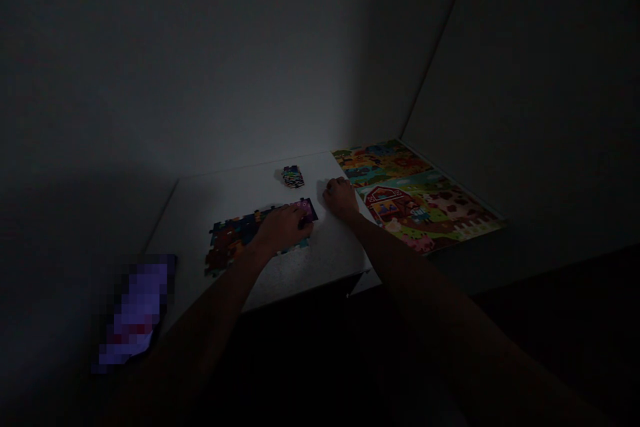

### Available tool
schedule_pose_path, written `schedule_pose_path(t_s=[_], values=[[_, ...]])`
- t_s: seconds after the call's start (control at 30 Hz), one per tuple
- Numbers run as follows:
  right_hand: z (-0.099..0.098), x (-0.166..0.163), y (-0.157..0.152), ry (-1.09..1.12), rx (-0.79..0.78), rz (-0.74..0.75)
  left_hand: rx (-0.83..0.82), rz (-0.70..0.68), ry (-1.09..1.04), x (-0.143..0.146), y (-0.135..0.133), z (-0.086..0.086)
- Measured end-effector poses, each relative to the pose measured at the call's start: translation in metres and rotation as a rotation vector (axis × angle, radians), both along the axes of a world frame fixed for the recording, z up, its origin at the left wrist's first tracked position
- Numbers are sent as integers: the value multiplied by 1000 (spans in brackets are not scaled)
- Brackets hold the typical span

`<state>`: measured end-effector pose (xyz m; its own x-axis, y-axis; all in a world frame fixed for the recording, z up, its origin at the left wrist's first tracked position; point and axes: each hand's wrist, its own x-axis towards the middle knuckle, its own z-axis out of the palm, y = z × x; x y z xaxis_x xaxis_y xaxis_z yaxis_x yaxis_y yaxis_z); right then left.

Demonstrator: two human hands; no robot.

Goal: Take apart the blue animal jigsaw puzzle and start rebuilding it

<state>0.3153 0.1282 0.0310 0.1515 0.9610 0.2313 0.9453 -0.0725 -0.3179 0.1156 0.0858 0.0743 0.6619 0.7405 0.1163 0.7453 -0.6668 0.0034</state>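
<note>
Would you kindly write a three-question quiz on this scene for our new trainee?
1. Which hand lies over the partly assembled jigsaw?
2. Fill in the colour: the barn on the farm picture is ____.
3. True or false: the right hand is holding the small stack of pieces.

Key: 1. The left hand. 2. Red. 3. False; the stack sits on the table, apart from that hand.

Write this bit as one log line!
left hand: over puzzle, right end | right hand: beside farm picture | piece stack: beyond puzzle
</note>
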Motion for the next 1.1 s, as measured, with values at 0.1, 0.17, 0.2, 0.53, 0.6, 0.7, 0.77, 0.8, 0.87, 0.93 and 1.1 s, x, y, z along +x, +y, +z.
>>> schedule_pose_path(t_s=[0.1, 0.17, 0.2, 0.53, 0.6, 0.7, 0.77, 0.8, 0.87, 0.93, 1.1], values=[[1, 0, 0, -1, -3, 1, -7, 21, -28, -1, 1, 1], [2, -1, -1, -3, -9, 0, -11, 35, -47, -1, 1, 1], [2, -1, -2, -7, -8, -2, -12, 40, -56, -1, 2, 1], [2, -2, -3, -28, 14, -10, 5, 29, -148, 6, 13, -7], [2, -2, -2, -24, 12, -10, -6, 76, -191, 7, 18, -10], [3, -1, -2, -24, -7, -3, -25, 154, -238, 8, 26, -13], [4, -1, -3, -26, -13, -3, -39, 190, -251, 10, 31, -14], [4, -1, -3, -27, -10, -5, -44, 205, -254, 11, 33, -14], [5, -2, -4, -28, -8, -12, -46, 226, -255, 14, 36, -13], [5, -2, -4, -30, -5, -16, -44, 225, -253, 16, 38, -12], [6, -3, -4, -39, -2, -23, -71, 199, -336, 17, 43, -17]])
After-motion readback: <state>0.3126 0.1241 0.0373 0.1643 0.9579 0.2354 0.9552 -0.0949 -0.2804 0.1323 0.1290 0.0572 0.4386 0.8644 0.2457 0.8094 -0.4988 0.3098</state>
